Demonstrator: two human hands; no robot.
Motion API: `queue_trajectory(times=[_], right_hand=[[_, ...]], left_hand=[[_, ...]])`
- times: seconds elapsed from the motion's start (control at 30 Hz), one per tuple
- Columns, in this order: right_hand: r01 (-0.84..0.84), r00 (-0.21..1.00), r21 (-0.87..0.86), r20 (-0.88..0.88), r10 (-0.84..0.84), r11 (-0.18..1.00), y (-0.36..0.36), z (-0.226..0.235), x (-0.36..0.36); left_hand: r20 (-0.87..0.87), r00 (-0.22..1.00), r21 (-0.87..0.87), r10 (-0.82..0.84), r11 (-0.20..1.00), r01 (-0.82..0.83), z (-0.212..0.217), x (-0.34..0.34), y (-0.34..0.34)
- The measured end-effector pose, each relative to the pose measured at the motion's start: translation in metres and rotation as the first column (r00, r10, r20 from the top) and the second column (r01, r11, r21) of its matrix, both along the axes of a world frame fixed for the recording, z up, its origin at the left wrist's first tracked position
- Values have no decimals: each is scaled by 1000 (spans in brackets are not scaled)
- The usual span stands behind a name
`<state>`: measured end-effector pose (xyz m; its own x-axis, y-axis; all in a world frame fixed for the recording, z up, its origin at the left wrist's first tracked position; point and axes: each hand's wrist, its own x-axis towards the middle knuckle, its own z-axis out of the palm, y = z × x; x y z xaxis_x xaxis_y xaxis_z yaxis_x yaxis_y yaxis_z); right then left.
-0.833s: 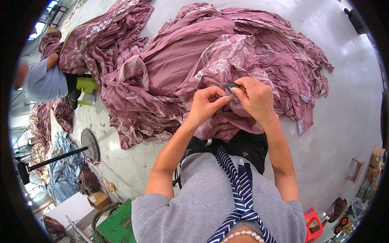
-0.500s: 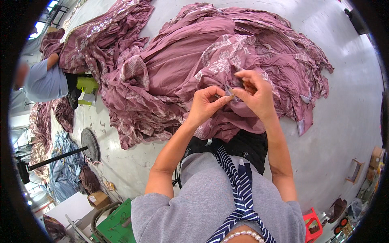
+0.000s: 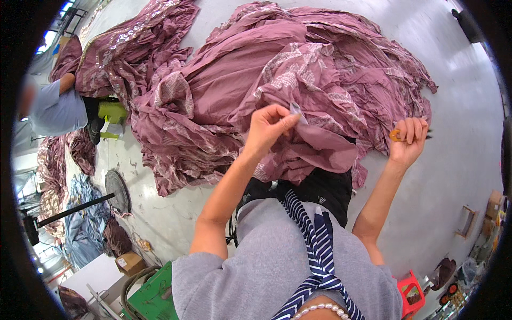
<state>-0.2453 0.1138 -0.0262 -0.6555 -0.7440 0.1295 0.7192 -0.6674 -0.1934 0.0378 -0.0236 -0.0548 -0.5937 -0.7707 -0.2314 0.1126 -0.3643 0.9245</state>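
Note:
A large heap of mauve fabric (image 3: pixel 234 69) with pale patterned bands spreads across the floor in front of me and up to my lap. Between thumb and forefinger, my left hand (image 3: pixel 271 127) pinches an edge of it, where a small pale grey-white piece (image 3: pixel 300 114) sticks up. Out to the right, apart from the cloth, my right hand (image 3: pixel 409 140) is closed around small yellow-handled snips (image 3: pixel 394 135). Their yellow loop shows at one side of the fist and a dark tip at the other; the rest is hidden by my fingers.
At the left a person in a light blue top (image 3: pixel 58 106) handles more mauve cloth beside a green stool (image 3: pixel 112 113). A round-based stand (image 3: pixel 118 192), blue fabric (image 3: pixel 85 213) and a green surface (image 3: pixel 154 296) lie lower left. A red stool (image 3: pixel 410 296) is lower right.
My right hand has moved away from the left hand, out to the right, with the snips now visible in it. My left hand still pinches the cloth in nearly the same place.

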Motion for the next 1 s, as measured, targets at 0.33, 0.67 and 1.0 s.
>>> queue_trajectory(times=[0.33, 0.67, 1.0], right_hand=[[241, 566, 841, -527, 634, 484, 29, -76, 77], [-190, 834, 731, -233, 501, 656, -34, -3, 70], [10, 607, 797, -484, 630, 604, -78, -34, 79]], left_hand=[[-5, 1000, -8, 2, 1000, -3, -12, -25, -22], [366, 907, -516, -211, 765, 386, 23, 7, 14], [249, 968, 94, -44, 995, 21, 11, 27, 5]])
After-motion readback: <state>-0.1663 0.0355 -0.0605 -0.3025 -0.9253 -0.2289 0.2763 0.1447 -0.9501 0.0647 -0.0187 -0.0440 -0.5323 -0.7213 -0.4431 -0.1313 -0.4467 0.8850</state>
